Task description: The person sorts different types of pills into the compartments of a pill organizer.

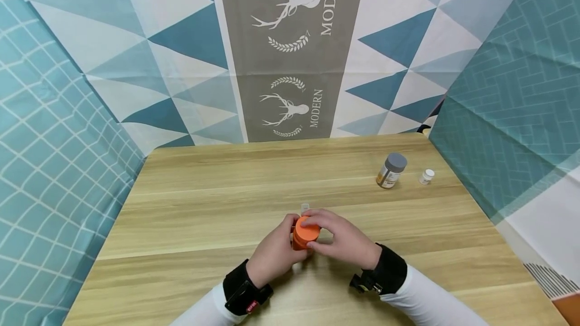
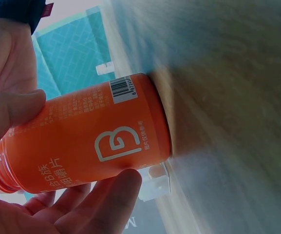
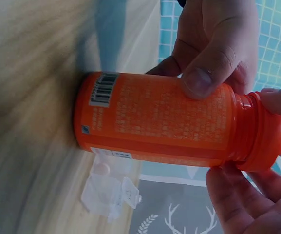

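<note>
An orange bottle (image 2: 82, 136) with printed text and a barcode stands upright on the wooden table. My left hand (image 1: 275, 253) grips its body, thumb on one side and fingers on the other. On the orange lid (image 1: 307, 232), my right hand (image 1: 342, 238) has its thumb and fingers round the rim. Ridges of the bottle's neck (image 3: 242, 129) show just below the lid in the right wrist view. Right behind the bottle sits a small clear plastic box (image 3: 103, 192) with its flap raised. A pale round tablet (image 3: 101, 168) shows in that box.
At the back right of the wooden table (image 1: 204, 180) stand a grey-lidded jar (image 1: 391, 170) and a small white bottle (image 1: 427, 176). Patterned cloth (image 1: 290, 64) hangs behind the table, with teal cloths at both sides.
</note>
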Tool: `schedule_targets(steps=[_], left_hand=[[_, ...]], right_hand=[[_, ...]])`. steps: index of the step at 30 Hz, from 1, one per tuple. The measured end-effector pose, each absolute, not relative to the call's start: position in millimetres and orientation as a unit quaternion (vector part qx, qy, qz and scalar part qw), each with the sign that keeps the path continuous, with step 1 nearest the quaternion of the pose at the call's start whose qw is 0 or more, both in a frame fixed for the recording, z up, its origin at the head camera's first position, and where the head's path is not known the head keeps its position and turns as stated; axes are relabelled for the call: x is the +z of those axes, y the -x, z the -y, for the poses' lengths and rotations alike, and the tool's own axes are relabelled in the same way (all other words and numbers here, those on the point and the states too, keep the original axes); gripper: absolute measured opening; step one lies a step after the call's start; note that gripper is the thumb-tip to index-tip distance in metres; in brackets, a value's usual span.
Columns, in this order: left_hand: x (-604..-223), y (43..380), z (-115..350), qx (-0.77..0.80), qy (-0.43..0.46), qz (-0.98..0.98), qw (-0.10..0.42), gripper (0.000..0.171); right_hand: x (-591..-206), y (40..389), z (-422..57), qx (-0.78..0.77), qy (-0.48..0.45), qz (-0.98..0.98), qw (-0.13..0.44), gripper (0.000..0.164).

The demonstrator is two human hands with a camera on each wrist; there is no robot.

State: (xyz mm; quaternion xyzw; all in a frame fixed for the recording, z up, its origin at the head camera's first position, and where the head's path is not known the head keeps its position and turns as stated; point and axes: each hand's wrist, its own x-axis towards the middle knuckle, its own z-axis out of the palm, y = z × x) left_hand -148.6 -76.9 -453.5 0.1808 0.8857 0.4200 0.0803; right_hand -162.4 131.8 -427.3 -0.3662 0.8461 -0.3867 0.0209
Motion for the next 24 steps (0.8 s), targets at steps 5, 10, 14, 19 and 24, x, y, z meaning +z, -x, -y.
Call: schedule_targets(steps=[5,10,14,19,24], left_hand=[[-454,149,78,0.419,-0.182,-0.886,0.081,0.064],[-452,149,78,0.416,-0.188,-0.886,0.079,0.060],[-452,150,78,0.418,-0.189,-0.885,0.083,0.059],[-453,151,78,0.422,-0.186,-0.883,0.088,0.057],[-453,150,80,0.419,-0.186,-0.885,0.078,0.061]], right_hand=[[-424,164,-129,-0.334,0.384,-0.861,0.018,0.036],[-423,165,-122,-0.287,0.386,-0.876,-0.032,0.035],[-428,164,-112,-0.258,0.356,-0.895,-0.070,0.038],[-427,164,-109,-0.263,0.313,-0.911,-0.051,0.055],[-414,168,-121,-0.346,0.343,-0.873,-0.010,0.067]])
